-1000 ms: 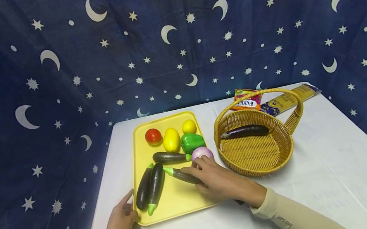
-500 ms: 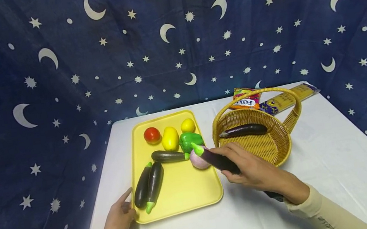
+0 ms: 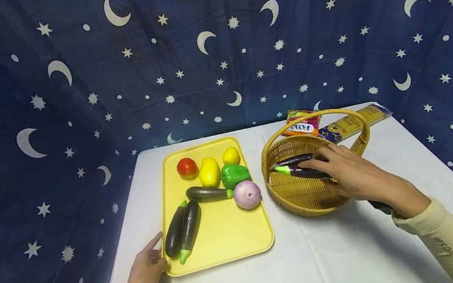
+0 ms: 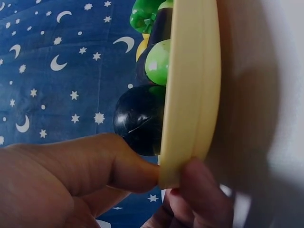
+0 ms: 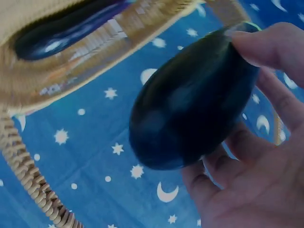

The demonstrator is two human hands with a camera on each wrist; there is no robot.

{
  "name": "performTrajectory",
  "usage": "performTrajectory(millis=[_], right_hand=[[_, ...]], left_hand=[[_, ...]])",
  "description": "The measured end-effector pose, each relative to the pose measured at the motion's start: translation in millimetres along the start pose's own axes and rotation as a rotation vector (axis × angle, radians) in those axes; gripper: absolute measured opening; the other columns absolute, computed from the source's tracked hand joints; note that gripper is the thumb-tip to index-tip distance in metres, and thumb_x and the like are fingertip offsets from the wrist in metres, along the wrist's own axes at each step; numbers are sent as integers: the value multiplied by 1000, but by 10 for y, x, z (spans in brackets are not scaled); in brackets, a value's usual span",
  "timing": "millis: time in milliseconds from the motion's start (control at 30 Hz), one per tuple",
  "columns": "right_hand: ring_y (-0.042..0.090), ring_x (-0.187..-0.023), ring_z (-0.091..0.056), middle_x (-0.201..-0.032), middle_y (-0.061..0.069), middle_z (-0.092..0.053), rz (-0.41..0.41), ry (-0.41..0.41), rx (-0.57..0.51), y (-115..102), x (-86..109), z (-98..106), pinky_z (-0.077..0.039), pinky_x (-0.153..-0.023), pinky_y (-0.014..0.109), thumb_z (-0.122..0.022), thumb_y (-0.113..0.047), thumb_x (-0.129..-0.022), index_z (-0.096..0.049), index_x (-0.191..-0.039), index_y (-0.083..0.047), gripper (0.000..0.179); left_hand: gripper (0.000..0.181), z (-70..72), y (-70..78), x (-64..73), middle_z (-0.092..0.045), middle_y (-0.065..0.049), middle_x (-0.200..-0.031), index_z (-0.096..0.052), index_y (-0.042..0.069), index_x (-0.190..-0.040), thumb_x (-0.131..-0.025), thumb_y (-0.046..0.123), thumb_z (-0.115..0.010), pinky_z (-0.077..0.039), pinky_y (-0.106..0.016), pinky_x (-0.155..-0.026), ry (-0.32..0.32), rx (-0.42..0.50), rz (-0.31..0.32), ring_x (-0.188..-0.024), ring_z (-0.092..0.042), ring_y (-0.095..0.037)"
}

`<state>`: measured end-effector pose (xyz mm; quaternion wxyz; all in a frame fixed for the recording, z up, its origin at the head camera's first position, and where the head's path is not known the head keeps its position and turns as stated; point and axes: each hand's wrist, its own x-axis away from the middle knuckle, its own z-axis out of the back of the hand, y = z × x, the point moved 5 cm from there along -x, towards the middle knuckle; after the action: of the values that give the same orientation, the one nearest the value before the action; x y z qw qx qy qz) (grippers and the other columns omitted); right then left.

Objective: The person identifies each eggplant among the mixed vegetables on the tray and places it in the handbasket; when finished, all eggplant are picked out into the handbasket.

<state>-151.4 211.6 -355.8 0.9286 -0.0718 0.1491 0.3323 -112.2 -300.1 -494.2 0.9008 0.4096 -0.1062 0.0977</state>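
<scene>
My right hand (image 3: pixel 345 170) grips a dark eggplant with a green stem (image 3: pixel 306 172) over the wicker basket (image 3: pixel 305 210). Another eggplant (image 3: pixel 294 160) lies inside the basket, just behind the held one. In the right wrist view the held eggplant (image 5: pixel 190 104) sits between thumb and fingers, its rounded end free. At the near left corner of the yellow tray (image 3: pixel 231 237), my left hand (image 3: pixel 146 269) pinches the rim; the left wrist view has the thumb on one side of the tray edge (image 4: pixel 190 95) and fingertips on the other.
On the tray lie a tomato (image 3: pixel 187 168), a yellow mango-like fruit (image 3: pixel 209 172), a lemon (image 3: pixel 230 156), a green bell pepper (image 3: pixel 235 175), a purple onion (image 3: pixel 247 194) and three eggplants (image 3: pixel 190 229). A FOX'S bag (image 3: pixel 303 126) and a long yellow packet (image 3: pixel 356 122) lie behind the basket, whose handle arches up.
My right hand has lifted the eggplant from the tray and carried it rightward past the onion to the basket. The left hand stays at the tray corner.
</scene>
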Motion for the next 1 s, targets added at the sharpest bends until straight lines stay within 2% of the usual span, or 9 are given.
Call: performTrajectory(millis=[167,367,533,767,1000], right_hand=[[34,-108,-59,-108,7,-63,-15,-176,105,150,-161,-196,-51,-91,53,-79,1,-85,-70,-134,-25,56],[38,-110,-58,-108,12,-62,-50,-304,184,280,-333,-403,-49,-99,58,-66,5,-95,-73,-132,-19,45],[41,-117,-56,-119,17,-63,-58,-416,199,352,-455,-564,-47,-105,60,-63,1,-98,-72,-135,-20,43],[43,-119,-58,-124,21,-63,-94,-479,140,403,-520,-695,-49,-104,61,-61,0,-101,-71,-136,-19,41],[49,-124,-60,-135,29,-59,-112,-524,109,431,-632,-792,-54,-103,63,-61,4,-99,-67,-136,-19,44]], left_hand=[[86,3,-22,4,-70,-25,-117,-42,6,-162,-80,-5,-63,-53,-27,-64,3,11,21,-89,-68,-20],[86,-13,-19,-5,-71,-24,-117,-43,6,-162,-79,-5,-64,-54,-27,-67,4,11,14,-89,-68,-20],[86,-28,-21,-9,-71,-24,-117,-44,7,-162,-79,-5,-64,-52,-27,-65,8,9,19,-88,-68,-20],[86,-39,-16,-17,-71,-23,-118,-44,9,-162,-79,-3,-63,-53,-27,-68,8,3,20,-92,-68,-21],[83,-13,-25,-10,-70,-23,-116,-43,6,-162,-83,-5,-63,-52,-26,-61,2,2,-2,-93,-67,-21]])
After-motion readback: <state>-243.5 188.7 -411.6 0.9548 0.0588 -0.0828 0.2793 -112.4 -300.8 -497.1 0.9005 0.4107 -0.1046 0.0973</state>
